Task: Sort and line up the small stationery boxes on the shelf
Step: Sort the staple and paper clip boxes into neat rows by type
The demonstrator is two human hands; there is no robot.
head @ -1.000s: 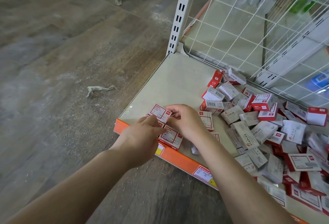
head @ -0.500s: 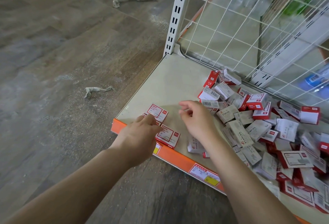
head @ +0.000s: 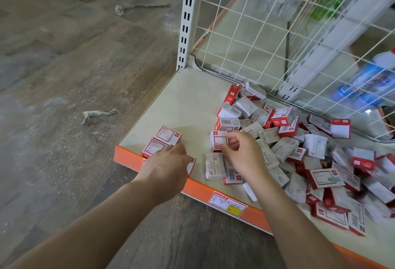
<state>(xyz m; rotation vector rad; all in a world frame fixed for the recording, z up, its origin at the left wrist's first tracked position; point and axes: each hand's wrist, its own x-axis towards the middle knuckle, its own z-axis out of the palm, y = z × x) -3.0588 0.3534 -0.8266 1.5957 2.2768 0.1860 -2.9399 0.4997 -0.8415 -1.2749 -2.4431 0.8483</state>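
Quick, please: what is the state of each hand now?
Left hand: open, fingers resting on the lined-up boxes.
Right hand: closed, fingers pinching a red-and-white box.

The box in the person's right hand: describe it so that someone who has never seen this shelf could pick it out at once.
Find the cream shelf with the orange front edge. At the left edge of the jumbled pile, the right hand pinches one box. It alone is lifted, its red-framed white label facing up.
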